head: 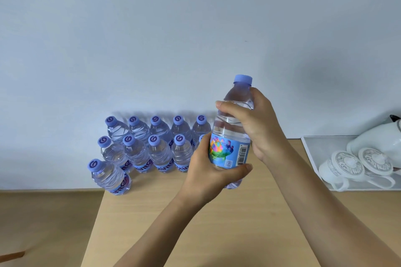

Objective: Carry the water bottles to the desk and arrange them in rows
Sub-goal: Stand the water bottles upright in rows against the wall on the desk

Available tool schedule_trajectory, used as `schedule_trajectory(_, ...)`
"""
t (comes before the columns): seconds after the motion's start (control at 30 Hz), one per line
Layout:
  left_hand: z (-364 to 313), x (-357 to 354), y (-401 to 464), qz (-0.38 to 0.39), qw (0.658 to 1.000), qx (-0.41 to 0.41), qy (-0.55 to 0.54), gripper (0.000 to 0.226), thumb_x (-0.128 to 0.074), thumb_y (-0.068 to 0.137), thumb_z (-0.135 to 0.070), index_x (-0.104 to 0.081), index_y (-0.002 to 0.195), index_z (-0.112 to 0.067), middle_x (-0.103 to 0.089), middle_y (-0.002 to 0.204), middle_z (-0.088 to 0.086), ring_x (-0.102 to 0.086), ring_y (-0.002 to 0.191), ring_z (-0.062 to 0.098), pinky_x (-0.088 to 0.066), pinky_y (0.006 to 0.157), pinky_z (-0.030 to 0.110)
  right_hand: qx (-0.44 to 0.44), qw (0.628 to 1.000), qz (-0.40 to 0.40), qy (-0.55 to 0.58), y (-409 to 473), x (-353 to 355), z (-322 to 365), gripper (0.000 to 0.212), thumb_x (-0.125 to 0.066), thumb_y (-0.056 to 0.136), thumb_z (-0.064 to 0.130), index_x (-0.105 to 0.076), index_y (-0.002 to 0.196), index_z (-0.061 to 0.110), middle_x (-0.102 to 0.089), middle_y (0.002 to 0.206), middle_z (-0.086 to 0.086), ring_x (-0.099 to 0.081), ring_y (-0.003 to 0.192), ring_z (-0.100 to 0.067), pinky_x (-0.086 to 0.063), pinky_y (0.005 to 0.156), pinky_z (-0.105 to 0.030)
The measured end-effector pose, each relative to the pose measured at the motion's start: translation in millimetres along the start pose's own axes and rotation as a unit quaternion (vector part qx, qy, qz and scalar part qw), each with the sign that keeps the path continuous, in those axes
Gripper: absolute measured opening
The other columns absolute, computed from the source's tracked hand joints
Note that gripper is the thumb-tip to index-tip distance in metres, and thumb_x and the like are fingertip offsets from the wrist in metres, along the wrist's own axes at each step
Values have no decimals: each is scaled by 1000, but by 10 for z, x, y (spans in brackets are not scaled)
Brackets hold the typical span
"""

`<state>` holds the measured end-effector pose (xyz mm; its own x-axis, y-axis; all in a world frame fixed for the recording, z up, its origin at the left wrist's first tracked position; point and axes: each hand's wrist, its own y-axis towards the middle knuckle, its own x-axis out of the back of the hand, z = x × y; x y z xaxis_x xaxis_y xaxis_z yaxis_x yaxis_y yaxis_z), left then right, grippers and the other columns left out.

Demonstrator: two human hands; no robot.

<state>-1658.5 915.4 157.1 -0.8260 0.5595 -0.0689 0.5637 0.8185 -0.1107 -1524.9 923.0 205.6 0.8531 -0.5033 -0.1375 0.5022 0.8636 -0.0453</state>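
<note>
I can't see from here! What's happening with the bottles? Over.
Left hand and right hand grip one bottle. Rows of bottles behind. Nothing blocking.

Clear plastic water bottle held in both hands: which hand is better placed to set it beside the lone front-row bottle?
Left, probably. The left hand grips the clear plastic water bottle low and nearer that gap; the right hand holds its shoulder.

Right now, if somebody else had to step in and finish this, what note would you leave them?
Left hand grips the label end of the held bottle; right hand grips its upper part. It is lifted above the desk, cap up.
Done: back row of five bottles by the wall; second row of at least four, its right end hidden behind the hands; front bottle starts a third row at the left.
Left: set the held bottle down in a row. How many more are to come cannot be seen.
</note>
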Motion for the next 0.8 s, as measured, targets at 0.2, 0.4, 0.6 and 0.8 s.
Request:
schedule_trajectory(0.2, 6, 52, 1, 59, 996, 40, -44, 61, -90, 61, -14, -60, 114, -15, -74, 99, 4, -71, 87, 18, -56, 72, 27, -21, 997, 46, 57, 54, 39, 69, 20, -69, 64, 7, -62, 82, 14, -67, 71, -1, -66, 63, -18, -53, 55, -28)
schedule_trajectory(0.4, -17, 90, 29, 93, 992, 45, -73, 56, -87, 58, -18, -64, 109, -14, -74, 95, 4, -70, 84, 18, -55, 72, 26, -39, 987, 117, 101, 110, 116, 91, 25, -65, 65, 8, -65, 88, 16, -70, 88, -6, -70, 81, -30, -59, 69, -38)
schedule_trajectory(0.6, -24, -20, 1, -8, 1000, 8, 11, 51, -86, 58, -15, -60, 103, -9, -73, 87, 8, -70, 75, 17, -56, 67, 27, 12, 996, 31, -80, 33, 63, 67, 46, -81, 67, 37, -61, 104, 19, -73, 95, -1, -73, 86, -18, -60, 76, -35)
schedule_trajectory(0.8, -19, -61, -65, -24, 999, 2, 24, 52, -88, 58, -15, -60, 101, -17, -73, 86, -2, -70, 73, 12, -52, 61, 19, 18, 1000, 12, -8, -33, 13, 46, 24, -76, 75, 7, -58, 91, 11, -68, 69, 2, -68, 60, -16, -54, 56, -26)
